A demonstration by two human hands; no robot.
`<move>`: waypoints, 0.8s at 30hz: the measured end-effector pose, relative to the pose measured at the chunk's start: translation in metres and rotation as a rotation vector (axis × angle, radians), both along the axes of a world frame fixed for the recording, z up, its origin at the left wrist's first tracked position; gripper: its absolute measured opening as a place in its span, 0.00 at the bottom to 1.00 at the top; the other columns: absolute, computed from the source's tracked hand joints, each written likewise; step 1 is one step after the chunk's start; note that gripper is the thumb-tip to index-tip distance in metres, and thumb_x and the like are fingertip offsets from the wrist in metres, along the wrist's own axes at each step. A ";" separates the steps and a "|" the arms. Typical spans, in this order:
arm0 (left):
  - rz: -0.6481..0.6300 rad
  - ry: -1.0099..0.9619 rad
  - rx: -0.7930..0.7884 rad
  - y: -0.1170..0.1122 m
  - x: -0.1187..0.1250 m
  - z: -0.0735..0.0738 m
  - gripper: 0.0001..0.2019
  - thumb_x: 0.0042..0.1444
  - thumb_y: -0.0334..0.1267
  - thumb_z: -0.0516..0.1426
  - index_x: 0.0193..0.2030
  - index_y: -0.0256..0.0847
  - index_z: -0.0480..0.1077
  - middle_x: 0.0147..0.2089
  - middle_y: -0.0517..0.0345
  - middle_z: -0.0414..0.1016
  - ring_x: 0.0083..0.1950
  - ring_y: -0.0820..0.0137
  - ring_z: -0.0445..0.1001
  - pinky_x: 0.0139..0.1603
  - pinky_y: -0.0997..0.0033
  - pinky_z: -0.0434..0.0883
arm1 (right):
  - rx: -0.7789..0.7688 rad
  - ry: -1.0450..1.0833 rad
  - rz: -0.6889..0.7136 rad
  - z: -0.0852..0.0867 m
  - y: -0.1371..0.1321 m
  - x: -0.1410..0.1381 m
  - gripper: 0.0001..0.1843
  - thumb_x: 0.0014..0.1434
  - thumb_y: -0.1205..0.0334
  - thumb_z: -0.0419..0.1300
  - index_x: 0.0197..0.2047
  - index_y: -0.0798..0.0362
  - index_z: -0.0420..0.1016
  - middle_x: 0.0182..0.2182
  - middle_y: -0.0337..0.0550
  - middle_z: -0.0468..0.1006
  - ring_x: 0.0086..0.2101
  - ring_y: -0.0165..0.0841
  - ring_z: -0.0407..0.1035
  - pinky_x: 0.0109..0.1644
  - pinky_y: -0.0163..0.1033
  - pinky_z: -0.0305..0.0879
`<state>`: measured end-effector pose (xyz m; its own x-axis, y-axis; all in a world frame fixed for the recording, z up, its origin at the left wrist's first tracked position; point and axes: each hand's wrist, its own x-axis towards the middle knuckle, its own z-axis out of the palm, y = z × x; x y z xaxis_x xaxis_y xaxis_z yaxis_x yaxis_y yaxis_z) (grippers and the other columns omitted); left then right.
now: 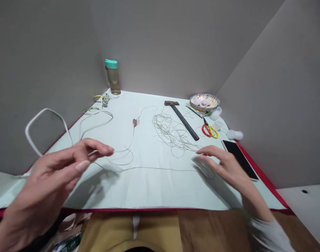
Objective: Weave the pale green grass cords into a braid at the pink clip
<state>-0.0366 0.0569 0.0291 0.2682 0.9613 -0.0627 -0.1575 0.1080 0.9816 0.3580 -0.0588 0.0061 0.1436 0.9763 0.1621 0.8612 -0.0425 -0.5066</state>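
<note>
A thin pale cord runs across the near part of the white-covered table. Its left end reaches the curled fingers of my left hand, which is raised above the table and closed on it. My right hand has thumb and forefinger pinched near the right end of a loose tangle of thin cord; a strand meets the fingertips. Between the hands, further back, lies a small reddish-brown piece, perhaps knotted or beaded, with cord leading from both ends. Loops of cord lie near my left fingertips.
A hammer, red-and-yellow-handled scissors, a patterned bowl, small translucent cups and a phone lie right. At left are a bottle, a white cable and a greenish cord bundle. Grey partitions surround the table.
</note>
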 end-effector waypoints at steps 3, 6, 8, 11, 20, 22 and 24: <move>-0.161 -0.191 -0.017 -0.007 0.031 0.008 0.18 0.55 0.38 0.67 0.19 0.41 0.67 0.23 0.57 0.64 0.28 0.70 0.67 0.28 0.74 0.71 | 0.006 -0.169 0.129 -0.019 0.034 -0.040 0.13 0.71 0.55 0.56 0.45 0.53 0.78 0.46 0.52 0.79 0.47 0.40 0.73 0.54 0.46 0.69; -0.126 -0.272 -0.251 -0.014 0.051 0.005 0.19 0.52 0.38 0.70 0.21 0.38 0.65 0.25 0.61 0.60 0.24 0.76 0.52 0.21 0.78 0.61 | -0.028 -0.313 0.123 -0.036 0.057 -0.060 0.11 0.70 0.65 0.51 0.36 0.56 0.72 0.41 0.54 0.77 0.43 0.42 0.71 0.50 0.48 0.66; -0.091 -0.278 -0.374 -0.018 0.057 -0.002 0.15 0.52 0.36 0.71 0.25 0.36 0.70 0.29 0.59 0.64 0.27 0.78 0.51 0.23 0.80 0.60 | -0.019 -0.307 0.107 -0.040 0.066 -0.060 0.12 0.68 0.69 0.49 0.33 0.55 0.67 0.38 0.54 0.76 0.39 0.39 0.69 0.47 0.46 0.65; -0.115 -0.319 -0.488 -0.024 0.062 -0.014 0.09 0.50 0.33 0.71 0.32 0.35 0.76 0.33 0.58 0.68 0.27 0.80 0.51 0.24 0.81 0.58 | -0.001 -0.200 0.099 -0.027 0.067 -0.053 0.09 0.70 0.65 0.48 0.37 0.53 0.65 0.34 0.47 0.76 0.34 0.33 0.69 0.40 0.39 0.64; -0.370 -0.352 -0.658 -0.039 0.075 -0.035 0.08 0.54 0.33 0.70 0.37 0.35 0.77 0.29 0.61 0.68 0.22 0.85 0.45 0.22 0.81 0.47 | 0.236 0.092 0.193 0.020 0.019 -0.095 0.07 0.74 0.63 0.51 0.42 0.53 0.68 0.31 0.39 0.74 0.28 0.25 0.65 0.33 0.32 0.61; -0.369 -0.355 -0.647 -0.040 0.075 -0.038 0.09 0.55 0.33 0.70 0.40 0.36 0.78 0.31 0.60 0.72 0.21 0.86 0.45 0.21 0.81 0.46 | 0.205 -0.075 0.192 0.010 0.017 -0.090 0.06 0.73 0.64 0.52 0.47 0.54 0.70 0.37 0.43 0.77 0.33 0.28 0.69 0.38 0.35 0.64; -0.333 -0.345 -0.612 -0.041 0.075 -0.038 0.12 0.55 0.34 0.70 0.45 0.37 0.78 0.33 0.59 0.74 0.21 0.86 0.47 0.21 0.81 0.49 | 0.095 -0.269 0.140 -0.007 0.022 -0.078 0.06 0.71 0.64 0.54 0.46 0.55 0.71 0.41 0.49 0.77 0.38 0.35 0.70 0.42 0.40 0.64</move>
<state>0.0383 0.0157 -0.0093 0.6374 0.6478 -0.4172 -0.3071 0.7102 0.6334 0.2800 -0.0365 -0.0008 -0.0519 0.9621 0.2675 0.9590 0.1228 -0.2554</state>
